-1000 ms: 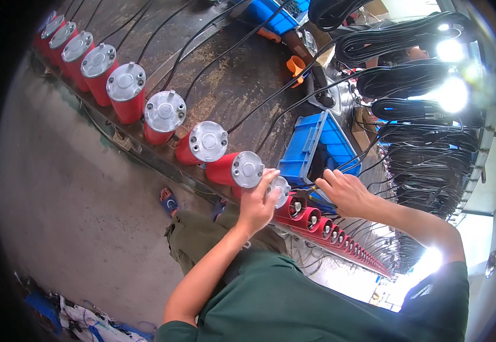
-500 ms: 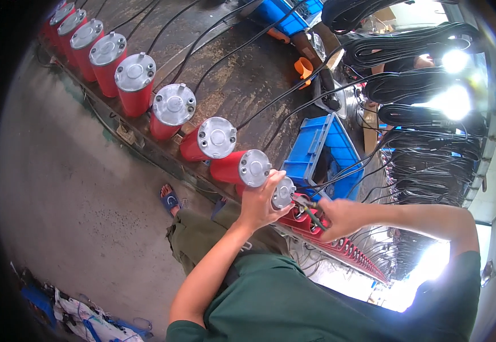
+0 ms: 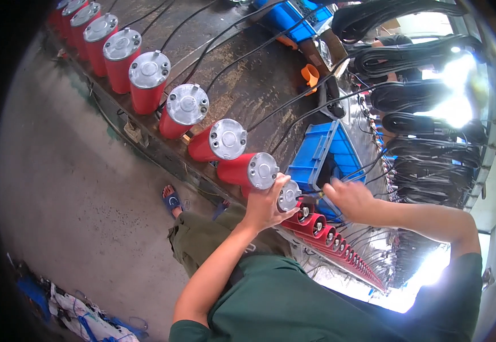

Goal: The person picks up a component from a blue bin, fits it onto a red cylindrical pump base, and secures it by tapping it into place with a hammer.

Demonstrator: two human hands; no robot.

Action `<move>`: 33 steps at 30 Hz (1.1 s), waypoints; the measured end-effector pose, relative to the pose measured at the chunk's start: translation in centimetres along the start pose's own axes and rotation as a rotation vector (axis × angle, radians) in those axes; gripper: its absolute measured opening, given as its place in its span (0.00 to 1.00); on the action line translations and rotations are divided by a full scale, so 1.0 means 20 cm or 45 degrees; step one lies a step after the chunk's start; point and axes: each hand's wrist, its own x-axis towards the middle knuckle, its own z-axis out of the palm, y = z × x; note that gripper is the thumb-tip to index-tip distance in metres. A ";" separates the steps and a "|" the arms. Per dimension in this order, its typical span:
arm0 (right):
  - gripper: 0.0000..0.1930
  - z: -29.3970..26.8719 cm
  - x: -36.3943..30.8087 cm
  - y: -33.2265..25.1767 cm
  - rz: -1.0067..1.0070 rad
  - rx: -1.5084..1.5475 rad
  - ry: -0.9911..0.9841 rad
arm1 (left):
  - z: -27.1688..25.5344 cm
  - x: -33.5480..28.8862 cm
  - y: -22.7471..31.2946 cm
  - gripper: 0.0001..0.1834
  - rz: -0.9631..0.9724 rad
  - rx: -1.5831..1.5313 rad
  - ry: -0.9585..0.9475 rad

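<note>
My left hand [image 3: 266, 206] wraps round a red cylinder whose round grey metal cap [image 3: 289, 197] faces up, thumb and fingers at the cap's sides. My right hand [image 3: 351, 200] is closed on a pair of pliers [image 3: 311, 198]. The pliers' jaws lie at the cap's right edge, and most of the handles are hidden by the hand; the tool is a little blurred. Beside my left hand stands another capped red cylinder [image 3: 263, 171]. Just past the held one, red cylinders without caps [image 3: 315, 226] continue along the bench edge, their ends showing small fittings.
Several capped red cylinders [image 3: 187, 105] line the bench [image 3: 248, 74] edge, black cables trailing from them. A blue crate [image 3: 314, 151] stands behind my hands; another blue crate [image 3: 285, 20] and an orange piece [image 3: 310, 75] lie farther back. Coiled black cables [image 3: 416, 57] hang at the right.
My right hand has turned and lifted slightly up and right with the pliers, uncovering the open red cylinders. My left hand keeps its hold on the capped cylinder. The whole view has shifted slightly.
</note>
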 end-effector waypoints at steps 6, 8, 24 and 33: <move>0.24 -0.05 0.01 -0.06 0.235 1.374 -0.923 | 0.00 0.00 0.00 0.47 -0.071 -0.067 -0.054; 0.33 -0.06 -0.01 -0.08 0.081 0.007 -0.079 | 0.00 0.00 0.00 0.48 -0.026 -0.034 -0.020; 0.24 0.06 -0.01 -0.04 0.100 0.114 0.028 | 0.01 0.00 -0.01 0.49 -0.035 -0.042 -0.059; 0.17 0.03 -0.09 -0.07 0.298 1.737 -0.730 | 0.00 0.00 -0.01 0.50 -0.032 -0.064 -0.084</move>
